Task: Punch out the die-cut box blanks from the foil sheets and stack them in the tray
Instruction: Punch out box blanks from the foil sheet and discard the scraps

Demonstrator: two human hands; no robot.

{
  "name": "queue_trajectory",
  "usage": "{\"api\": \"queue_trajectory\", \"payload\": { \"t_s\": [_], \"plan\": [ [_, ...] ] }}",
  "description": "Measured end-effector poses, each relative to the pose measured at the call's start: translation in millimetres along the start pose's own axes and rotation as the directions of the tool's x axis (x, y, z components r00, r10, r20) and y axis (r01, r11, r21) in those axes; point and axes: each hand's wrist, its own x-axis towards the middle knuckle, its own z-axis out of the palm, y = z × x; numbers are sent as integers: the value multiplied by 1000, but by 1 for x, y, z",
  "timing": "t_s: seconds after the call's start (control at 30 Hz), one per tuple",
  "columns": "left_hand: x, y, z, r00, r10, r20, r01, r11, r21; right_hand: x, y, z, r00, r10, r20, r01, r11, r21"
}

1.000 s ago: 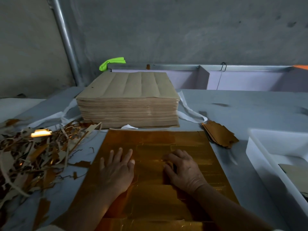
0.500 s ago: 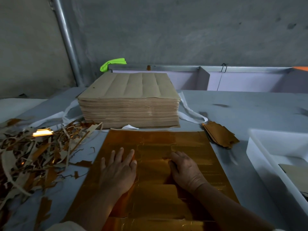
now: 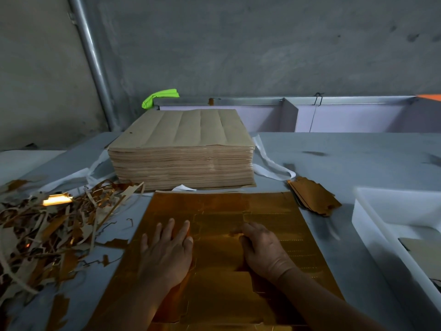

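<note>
Head view: gold foil sheet (image 3: 222, 206) lies flat on grey table (image 3: 346, 158) at lower centre of frame, both hands on it. L hand (image 3: 167, 254) is palm down, fingers straight & spread, pressing the sheet's left half. R hand (image 3: 262, 249) is beside it, knuckles raised, fingers bent w/ tips on foil at a die-cut line; can't tell if they pinch an edge. Punched blanks (image 3: 312, 197) sit piled by sheet's upper right corner. White tray (image 3: 372, 225) at right edge. Scrap strips (image 3: 47, 230) heaped at left, brown sheet stack (image 3: 183, 149) behind
</note>
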Motion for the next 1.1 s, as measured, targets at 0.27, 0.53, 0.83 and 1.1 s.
{"api": "queue_trajectory", "payload": {
  "t_s": [0.27, 0.53, 0.83, 1.1],
  "plan": [
    [0, 1, 0, 1000, -4, 3, 4, 1000, 9, -1, -3, -6, 999, 42, -19, -40, 998, 57],
    [-1, 2, -1, 1000, -12, 4, 12, 1000, 23, -1, -3, -10, 993, 78, -85, -63, 984, 166],
    [1, 2, 0, 1000, -15, 7, 15, 1000, 26, 1, 4, -13, 949, 249, -191, -149, 893, 424],
    [3, 2, 2, 1000, -24, -1, 24, 999, 38, 2, 9, -12, 926, 342, -160, -199, 803, 563]
  ]
}}
